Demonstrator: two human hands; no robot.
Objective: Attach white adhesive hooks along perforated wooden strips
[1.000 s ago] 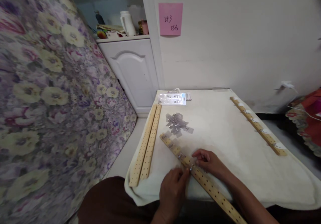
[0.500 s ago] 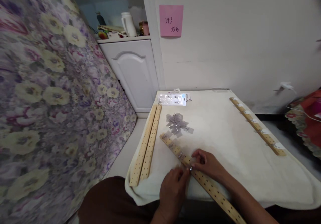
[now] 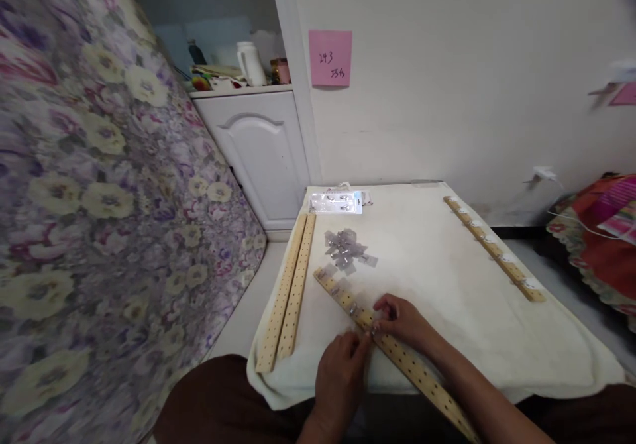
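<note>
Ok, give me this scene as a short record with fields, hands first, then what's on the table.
left hand: fingertips at small metal piece on diagonal holed strip; grip unclear
right hand: fingertips at the same piece, far side
surface: table under cream cloth
left edge: two holed strips side by side
right side: strip with white pieces
middle: pile of small clear bags
far edge: blister pack

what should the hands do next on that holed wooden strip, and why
Probably press the small shiny piece down into its hole. The left hand and right hand meet over it on the holed wooden strip; a few fitted pieces already sit along its far end, while nearer holes are bare. Which fingers grip it is unclear.
</note>
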